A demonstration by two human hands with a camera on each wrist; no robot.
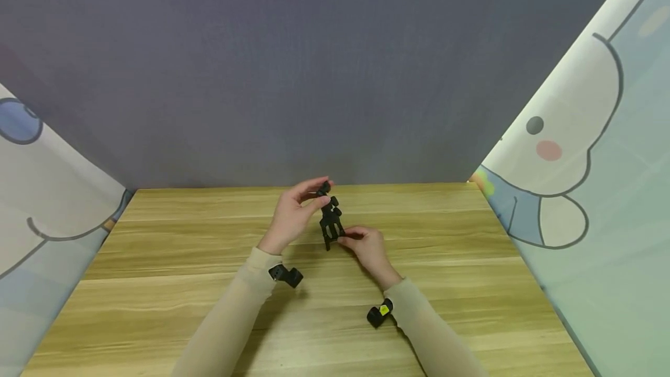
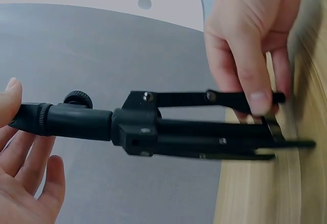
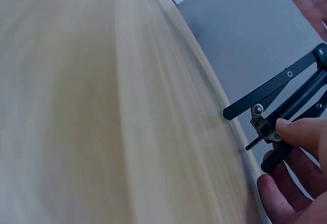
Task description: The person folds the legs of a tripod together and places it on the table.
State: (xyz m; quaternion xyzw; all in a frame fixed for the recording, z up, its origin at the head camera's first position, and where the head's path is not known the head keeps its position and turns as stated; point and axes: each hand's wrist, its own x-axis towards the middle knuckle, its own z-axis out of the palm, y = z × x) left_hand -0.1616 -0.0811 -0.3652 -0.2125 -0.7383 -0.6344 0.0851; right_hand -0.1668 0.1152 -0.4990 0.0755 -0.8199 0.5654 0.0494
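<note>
A small black tripod (image 1: 330, 217) is held up over the table by both hands. My left hand (image 1: 291, 217) grips it near the top, thumb on one side and fingers on the other. In the left wrist view, a knurled knob (image 2: 78, 99) sticks out from its dark tube. My right hand (image 1: 369, 249) pinches the lower end of one leg between thumb and fingers. That leg (image 2: 189, 99) stands slightly away from the others, which run nearly side by side. In the right wrist view, a small metal bracket (image 3: 259, 120) shows between the legs close to the thumb.
The wood-grain table (image 1: 173, 284) reaches back to a grey upright panel (image 1: 293, 74). Curtains with cartoon figures hang at the left (image 1: 57, 191) and right (image 1: 586, 214). Small black cameras are strapped to the left wrist (image 1: 285, 274) and right wrist (image 1: 379, 313).
</note>
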